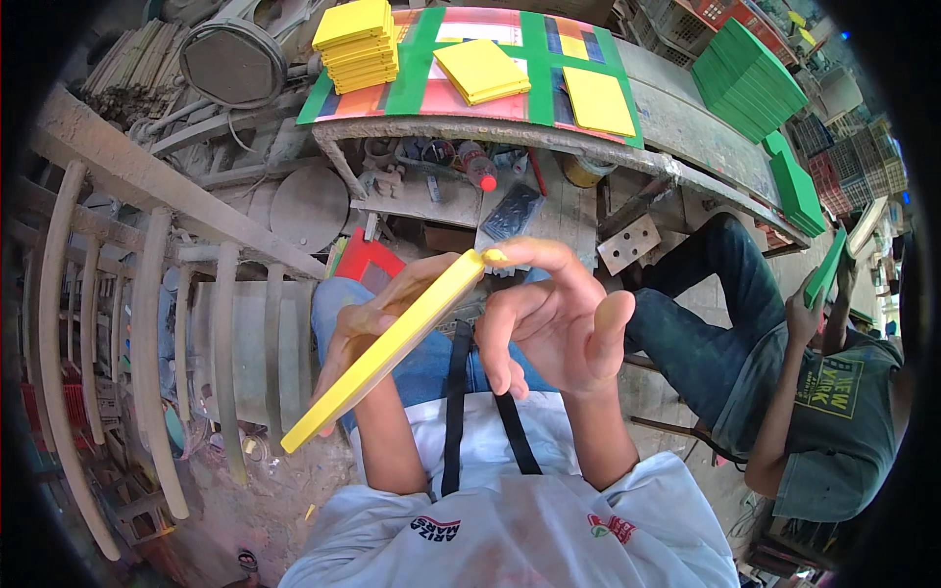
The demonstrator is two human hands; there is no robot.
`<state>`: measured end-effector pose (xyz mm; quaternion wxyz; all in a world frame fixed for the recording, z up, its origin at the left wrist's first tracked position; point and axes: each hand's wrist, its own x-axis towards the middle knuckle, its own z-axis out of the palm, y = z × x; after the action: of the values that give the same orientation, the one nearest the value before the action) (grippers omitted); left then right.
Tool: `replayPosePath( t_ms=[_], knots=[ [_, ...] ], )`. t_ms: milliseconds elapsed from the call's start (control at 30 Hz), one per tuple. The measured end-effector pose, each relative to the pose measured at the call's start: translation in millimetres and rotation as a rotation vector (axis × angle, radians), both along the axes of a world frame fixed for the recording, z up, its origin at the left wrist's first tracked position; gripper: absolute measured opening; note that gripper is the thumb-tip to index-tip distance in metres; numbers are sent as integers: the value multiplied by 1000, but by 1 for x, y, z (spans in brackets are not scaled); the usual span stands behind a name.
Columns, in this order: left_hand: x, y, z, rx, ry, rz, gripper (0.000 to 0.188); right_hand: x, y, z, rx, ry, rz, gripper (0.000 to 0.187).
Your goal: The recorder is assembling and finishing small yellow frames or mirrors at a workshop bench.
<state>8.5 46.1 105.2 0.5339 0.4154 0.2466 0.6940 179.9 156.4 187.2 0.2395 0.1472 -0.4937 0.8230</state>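
Note:
My left hand (365, 321) grips a flat yellow board (392, 345), tilted and seen nearly edge-on over my lap. Its upper end points away to the right. My right hand (561, 318) has its fingers apart, and the index fingertip, smeared yellow, meets the board's upper corner. On the bench ahead, a tall stack of yellow boards (358, 57) stands at the left. A low pile of the same boards (482, 72) lies in the middle, and one more yellow board (599, 101) lies to its right.
Green boards (747, 83) are stacked on the bench at the right. Beside me a co-worker (833, 412) holds a green board (828, 265). A wooden slatted frame (157, 333) stands close on my left. Below the bench lie a red-capped bottle (477, 165) and a dark tray (512, 211).

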Motion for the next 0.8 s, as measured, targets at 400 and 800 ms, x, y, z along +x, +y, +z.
replayPosePath(
  t_ms=[400,800],
  knots=[
    [-2,-3,-4,-79,-38,-75,98,4,-4,5,-44,-125,-71,89],
    [-3,-7,-6,-159,-73,-150,96,6,-1,2,-14,-149,-104,88]
  ],
)
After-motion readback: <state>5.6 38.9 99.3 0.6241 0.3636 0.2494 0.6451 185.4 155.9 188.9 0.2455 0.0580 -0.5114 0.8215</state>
